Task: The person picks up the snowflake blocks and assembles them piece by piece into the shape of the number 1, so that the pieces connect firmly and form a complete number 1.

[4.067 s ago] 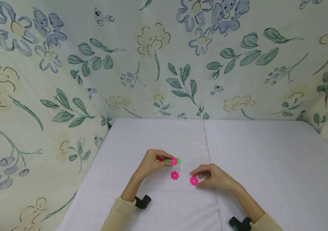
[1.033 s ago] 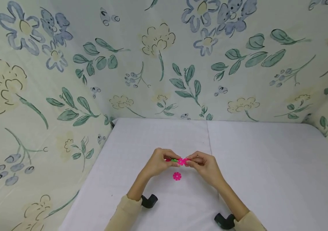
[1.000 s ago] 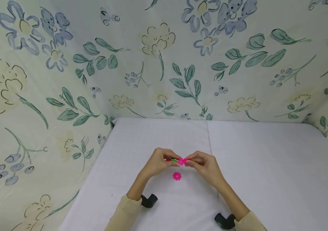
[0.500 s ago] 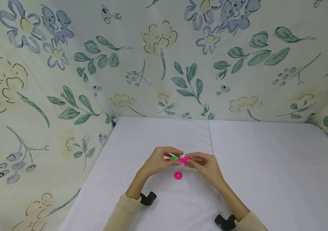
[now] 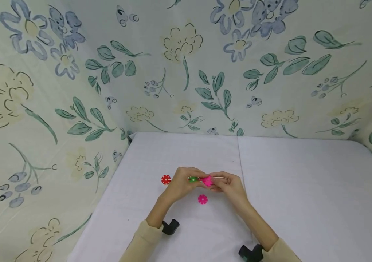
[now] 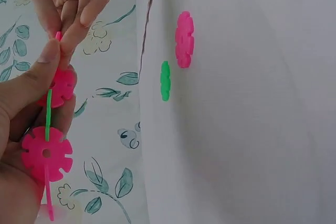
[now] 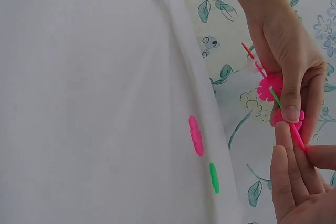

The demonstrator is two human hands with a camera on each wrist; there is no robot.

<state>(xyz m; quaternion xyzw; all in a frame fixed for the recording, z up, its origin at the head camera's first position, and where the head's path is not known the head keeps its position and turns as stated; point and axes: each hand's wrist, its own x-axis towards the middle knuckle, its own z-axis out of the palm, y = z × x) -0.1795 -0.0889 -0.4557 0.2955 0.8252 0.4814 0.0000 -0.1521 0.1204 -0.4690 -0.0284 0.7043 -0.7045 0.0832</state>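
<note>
A red disc newly shows beyond the left hand: the chain has apparently been turned, intact. Fingers of this and the right hand pinch the chain mid-air; a pink disc lies loose on the bench

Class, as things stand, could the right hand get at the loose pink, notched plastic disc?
Probably yes: the loose pink disc lies uncovered nearby, though the right hand would likely first release its grip on another pink disc.
</note>
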